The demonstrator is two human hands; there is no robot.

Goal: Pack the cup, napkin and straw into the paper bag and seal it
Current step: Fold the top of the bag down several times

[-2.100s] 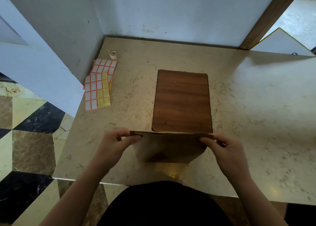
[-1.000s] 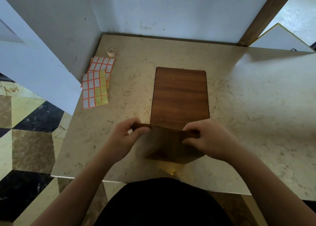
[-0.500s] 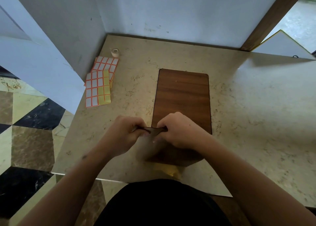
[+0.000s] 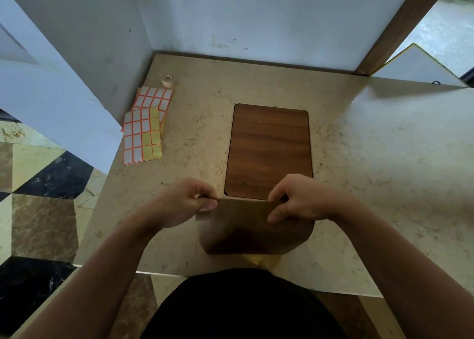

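A brown paper bag [image 4: 246,233] stands on the marble table near its front edge, its top edge folded flat. My left hand [image 4: 184,202] pinches the top left corner of the fold. My right hand [image 4: 297,200] pinches the folded edge right of its middle, thumb on the near side. Cup, napkin and straw are not visible; the inside of the bag is hidden.
A dark wooden board [image 4: 269,151] lies flat just behind the bag. Sheets of white and yellow stickers with orange borders [image 4: 145,133] lie at the left edge, with a small roll of tape [image 4: 168,79] behind them. White walls close the back and left; the floor drops off left.
My right hand, which had slid left along the folded top until it met the left hand, has moved back to the right. The left hand keeps its pinch on the corner.
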